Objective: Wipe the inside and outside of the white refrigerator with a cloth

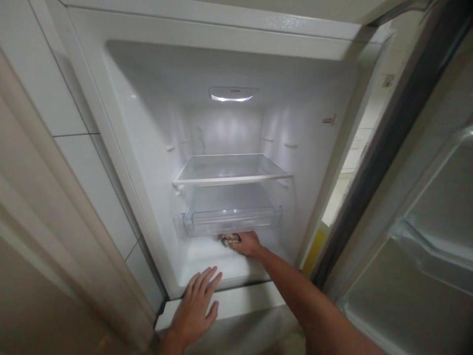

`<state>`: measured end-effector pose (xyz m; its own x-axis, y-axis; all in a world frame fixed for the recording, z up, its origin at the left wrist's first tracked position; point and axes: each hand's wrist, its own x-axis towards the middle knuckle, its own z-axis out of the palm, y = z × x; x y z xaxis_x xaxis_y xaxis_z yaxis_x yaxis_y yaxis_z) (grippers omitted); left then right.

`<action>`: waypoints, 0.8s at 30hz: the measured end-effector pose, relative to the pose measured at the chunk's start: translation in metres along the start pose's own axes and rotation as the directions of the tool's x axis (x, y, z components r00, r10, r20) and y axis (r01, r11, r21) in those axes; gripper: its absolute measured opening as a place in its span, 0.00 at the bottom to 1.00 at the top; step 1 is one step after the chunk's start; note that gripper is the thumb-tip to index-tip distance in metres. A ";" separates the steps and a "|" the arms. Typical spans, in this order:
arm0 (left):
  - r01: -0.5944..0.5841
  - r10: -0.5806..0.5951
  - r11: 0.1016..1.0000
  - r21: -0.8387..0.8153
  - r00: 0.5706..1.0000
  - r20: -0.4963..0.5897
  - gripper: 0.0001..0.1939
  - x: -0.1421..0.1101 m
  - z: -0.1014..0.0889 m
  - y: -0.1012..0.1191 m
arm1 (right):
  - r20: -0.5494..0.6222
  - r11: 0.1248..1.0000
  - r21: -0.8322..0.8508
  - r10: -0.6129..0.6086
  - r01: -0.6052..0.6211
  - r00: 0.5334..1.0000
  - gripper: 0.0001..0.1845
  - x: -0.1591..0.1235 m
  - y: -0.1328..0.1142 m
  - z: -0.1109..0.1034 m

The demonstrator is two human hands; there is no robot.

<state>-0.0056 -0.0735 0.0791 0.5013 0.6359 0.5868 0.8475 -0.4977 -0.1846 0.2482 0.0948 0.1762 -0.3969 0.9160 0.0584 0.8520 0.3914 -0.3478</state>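
Note:
My right hand (249, 243) reaches into the bottom of a white refrigerator (136, 162), its fingers closed around a bunched, patterned cloth (231, 240). The cloth lies at the refrigerator floor (199, 259), just under a clear plastic drawer (236, 220) that hides part of it. Lower left, my left hand (199, 305) has its fingers stretched out and rests near the front edge of the compartment, holding nothing. Its fingertips reach the front lip of the refrigerator floor.
A glass shelf (229, 170) spans the compartment above the drawer. A lamp (233, 94) glows at the top. The refrigerator door (424, 197), with clear door bins (436, 246), stands open at the right. A tiled wall (92, 172) runs close along the left.

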 end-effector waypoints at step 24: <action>-0.005 0.005 1.000 0.014 1.000 -0.021 0.44 0.000 0.004 -0.002 | 0.003 0.998 -0.023 -0.066 0.066 0.998 0.24 0.004 0.006 0.006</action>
<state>-0.0068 -0.0703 0.0766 0.5019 0.6207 0.6024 0.8473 -0.4926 -0.1984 0.2497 0.1003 0.1687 -0.4531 0.8880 0.0784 0.8315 0.4527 -0.3219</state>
